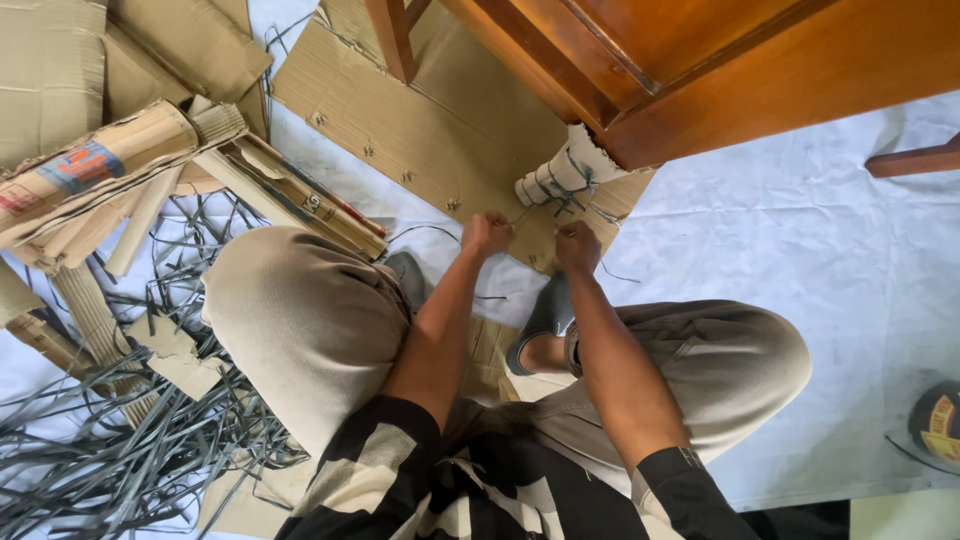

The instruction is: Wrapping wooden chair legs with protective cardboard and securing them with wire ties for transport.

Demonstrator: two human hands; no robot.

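Observation:
I crouch on the floor, looking down past my knees. My left hand [486,233] and my right hand [577,245] are both closed, each pinching an end of a thin dark string [570,190]. The string is wound around a white cardboard wrapping [560,172] on the foot of a brown wooden furniture piece [700,60]. A flat sheet of brown cardboard [430,130] lies under the foot and under my hands.
A heap of grey plastic strapping [110,440] covers the floor at left, with folded and rolled cardboard pieces [100,160] above it. A white cloth [830,250] covers the floor at right. A dark round roll [938,420] sits at the right edge.

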